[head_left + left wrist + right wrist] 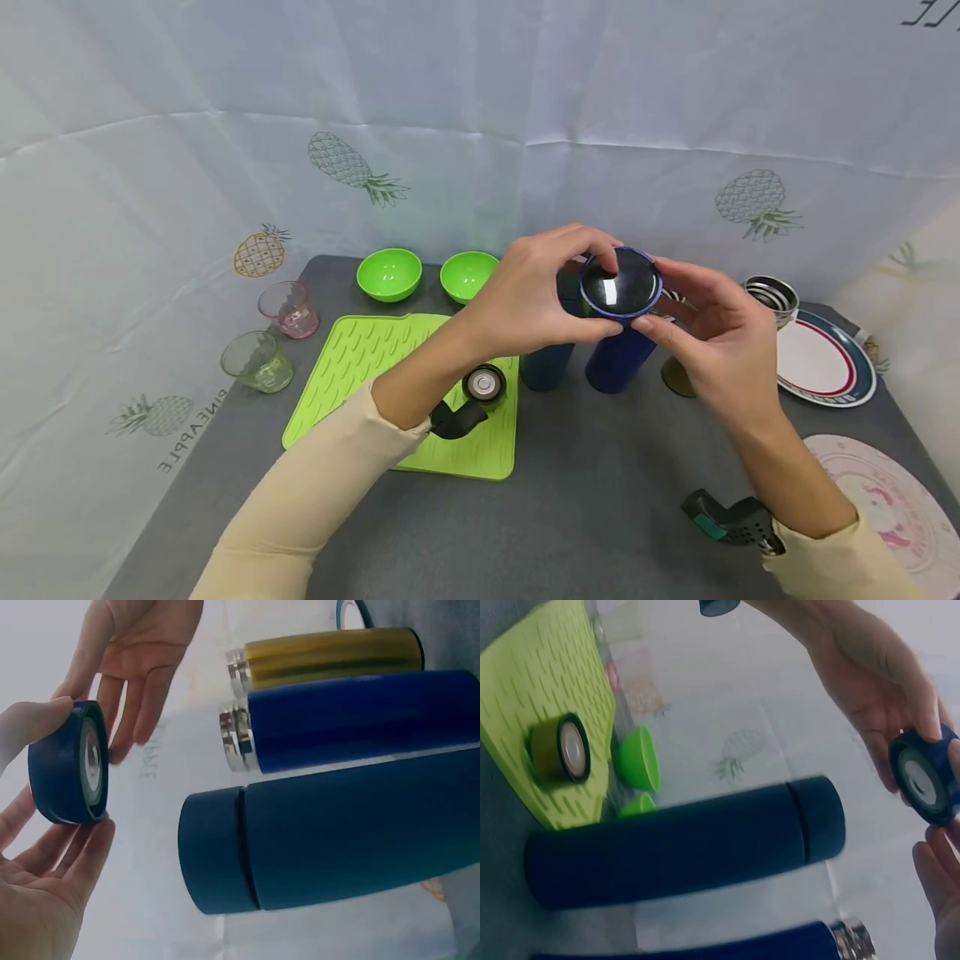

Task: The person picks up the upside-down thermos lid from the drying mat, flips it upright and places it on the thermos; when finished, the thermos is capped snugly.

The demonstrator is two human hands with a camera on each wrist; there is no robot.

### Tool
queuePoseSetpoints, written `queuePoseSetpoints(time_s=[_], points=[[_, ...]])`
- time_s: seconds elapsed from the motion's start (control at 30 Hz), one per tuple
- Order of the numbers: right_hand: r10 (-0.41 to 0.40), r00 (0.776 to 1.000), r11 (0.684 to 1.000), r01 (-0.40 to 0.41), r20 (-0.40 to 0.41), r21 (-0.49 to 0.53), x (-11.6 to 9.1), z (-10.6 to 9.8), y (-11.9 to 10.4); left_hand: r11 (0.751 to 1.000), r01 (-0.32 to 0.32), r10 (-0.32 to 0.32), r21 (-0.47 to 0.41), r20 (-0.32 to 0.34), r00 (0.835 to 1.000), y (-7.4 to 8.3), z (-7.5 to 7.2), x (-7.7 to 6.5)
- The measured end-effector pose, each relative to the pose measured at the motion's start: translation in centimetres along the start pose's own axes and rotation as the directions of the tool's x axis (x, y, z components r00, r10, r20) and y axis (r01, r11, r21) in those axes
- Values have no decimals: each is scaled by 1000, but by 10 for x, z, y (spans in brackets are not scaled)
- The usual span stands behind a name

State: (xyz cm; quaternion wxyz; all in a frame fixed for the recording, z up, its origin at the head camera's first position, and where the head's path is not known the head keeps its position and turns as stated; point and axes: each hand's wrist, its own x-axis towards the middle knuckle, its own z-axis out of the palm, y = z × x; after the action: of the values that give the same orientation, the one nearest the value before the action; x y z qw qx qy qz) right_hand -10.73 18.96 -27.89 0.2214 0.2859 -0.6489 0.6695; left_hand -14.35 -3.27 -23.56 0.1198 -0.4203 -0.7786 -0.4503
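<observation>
A dark blue bottle lid (621, 283) is held up above the bottles between both hands, its glossy top facing the head camera. My left hand (534, 292) grips its left side with thumb and fingers. On its right edge my right hand (723, 346) pinches with thumb and forefinger. The lid's inner side (91, 763) shows in the left wrist view. Below stands a blue bottle (360, 720) with a bare metal neck. Beside it are a dark teal bottle (360, 832), capped, and a yellow bottle (337, 661) with an uncovered metal neck.
On the green drying mat (450, 450) rests a gold lid (549, 754). Two green bowls (390, 275) stand behind it, with a pink glass (291, 312) and a green glass (258, 362) at left. Metal cups (771, 296), a rimmed plate (817, 358) and a pink plate (885, 492) lie right.
</observation>
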Motion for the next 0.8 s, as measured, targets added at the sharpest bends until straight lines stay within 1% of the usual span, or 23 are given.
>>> queuePoseSetpoints(time_s=[0.07,0.17,0.3,0.43,0.53,0.6,0.67,0.8], points=[[4,1000,999,-5,-17,-33,2,-6,0,1000,13,-14,8,14,1000,1,3,8],[13,999,999,-15,-47,-50,3,-14,1,999,21,-22,30,32,999,0,9,18],[21,997,995,-28,-79,-93,4,-23,2,997,10,-14,79,47,999,-3,18,31],[24,994,985,-41,-107,-165,3,-33,3,993,31,-42,118,90,995,-3,27,44],[46,991,987,-65,-129,-150,1,-40,6,987,78,-98,139,143,985,-1,33,55],[78,986,988,-97,-148,-123,0,-43,8,983,111,-136,146,172,976,-1,36,61],[116,979,986,-135,-169,-101,-1,-45,10,980,133,-161,151,190,969,-1,39,66],[192,961,974,-211,-199,-78,-6,-47,15,979,156,-179,131,191,965,-3,43,70]])
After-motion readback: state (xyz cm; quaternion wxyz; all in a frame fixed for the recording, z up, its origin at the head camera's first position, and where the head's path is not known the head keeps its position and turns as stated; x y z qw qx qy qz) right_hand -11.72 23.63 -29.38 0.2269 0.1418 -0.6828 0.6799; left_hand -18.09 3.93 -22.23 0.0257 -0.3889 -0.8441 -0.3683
